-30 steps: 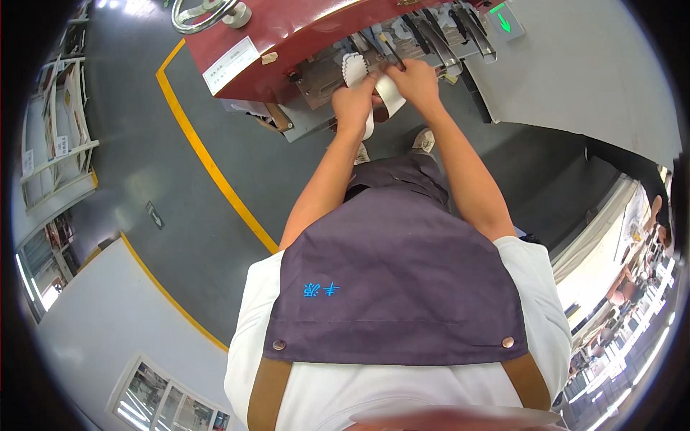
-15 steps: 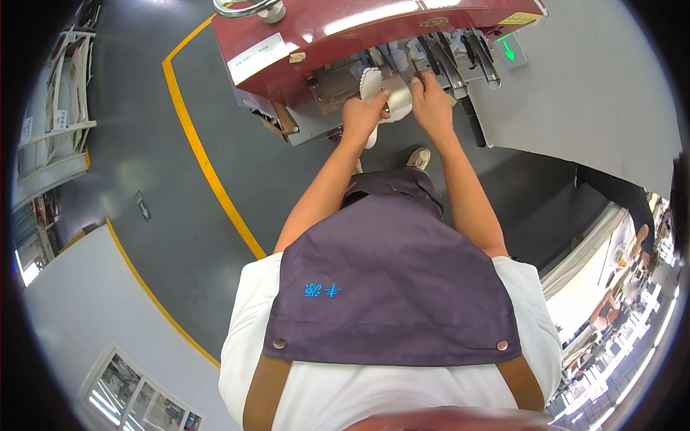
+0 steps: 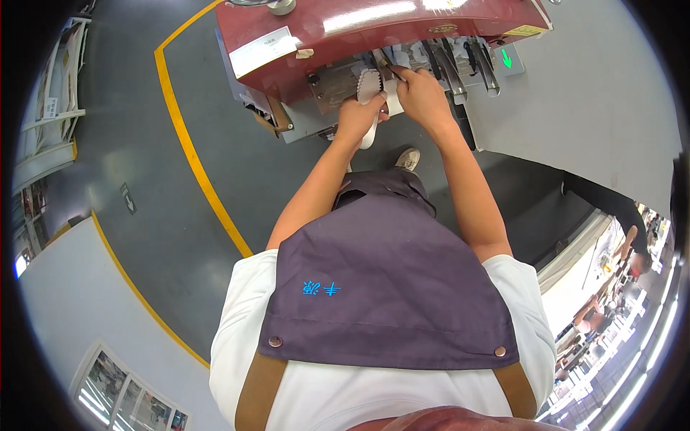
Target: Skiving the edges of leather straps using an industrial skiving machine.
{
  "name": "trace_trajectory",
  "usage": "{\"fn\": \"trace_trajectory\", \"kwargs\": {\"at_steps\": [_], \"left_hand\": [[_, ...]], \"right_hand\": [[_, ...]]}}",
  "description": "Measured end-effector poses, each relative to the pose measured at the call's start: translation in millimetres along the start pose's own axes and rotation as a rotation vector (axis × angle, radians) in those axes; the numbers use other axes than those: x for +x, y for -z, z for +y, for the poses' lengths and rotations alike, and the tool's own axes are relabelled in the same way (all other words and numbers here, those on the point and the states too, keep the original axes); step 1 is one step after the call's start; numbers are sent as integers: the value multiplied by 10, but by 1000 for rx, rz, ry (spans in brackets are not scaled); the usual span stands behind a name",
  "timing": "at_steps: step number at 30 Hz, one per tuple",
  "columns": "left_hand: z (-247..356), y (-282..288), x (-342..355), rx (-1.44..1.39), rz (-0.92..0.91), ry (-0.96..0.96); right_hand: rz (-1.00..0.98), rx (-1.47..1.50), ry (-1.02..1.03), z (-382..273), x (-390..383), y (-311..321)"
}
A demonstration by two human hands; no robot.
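Note:
My left hand (image 3: 359,118) is closed round a white piece (image 3: 369,86) with a scalloped top edge and a narrow, sole-like lower end. Just to its right and a little higher, my right hand (image 3: 424,99) grips a slim dark tool (image 3: 397,72), whose tip points toward the machine. The tool's exact kind is too small to tell. Both hands are in front of a dark red machine (image 3: 359,32), under its overhanging front. Beneath them is a metal plate (image 3: 332,90), and a pale patch shows between my hands.
Metal channels (image 3: 449,75) stick out of the machine at the right. A grey surface (image 3: 560,93) stands to the right, with a green arrow beside it. Yellow lines (image 3: 188,136) mark the dark floor at the left. Shelving (image 3: 50,122) stands at the far left.
My right hand has shifted slightly left, and its tool now slants up and left toward the white piece. The rounded pale surface between my hands shows less. The view has moved slightly.

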State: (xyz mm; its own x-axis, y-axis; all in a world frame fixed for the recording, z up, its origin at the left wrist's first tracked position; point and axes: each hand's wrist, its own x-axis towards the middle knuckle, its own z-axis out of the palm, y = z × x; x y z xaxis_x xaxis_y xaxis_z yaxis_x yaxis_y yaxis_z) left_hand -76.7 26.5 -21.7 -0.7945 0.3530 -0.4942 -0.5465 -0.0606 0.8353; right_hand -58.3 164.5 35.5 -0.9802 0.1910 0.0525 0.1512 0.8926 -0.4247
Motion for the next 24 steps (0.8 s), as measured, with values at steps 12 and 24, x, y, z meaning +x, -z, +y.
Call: {"fn": "trace_trajectory", "kwargs": {"at_steps": [12,24], "left_hand": [[50,-69,-9,-21,24,15],[7,-14,3,-34,-6,28]], "right_hand": [[-120,-193,-4,-58,42,-110],[-236,-196,-46,-107,147,17]]}}
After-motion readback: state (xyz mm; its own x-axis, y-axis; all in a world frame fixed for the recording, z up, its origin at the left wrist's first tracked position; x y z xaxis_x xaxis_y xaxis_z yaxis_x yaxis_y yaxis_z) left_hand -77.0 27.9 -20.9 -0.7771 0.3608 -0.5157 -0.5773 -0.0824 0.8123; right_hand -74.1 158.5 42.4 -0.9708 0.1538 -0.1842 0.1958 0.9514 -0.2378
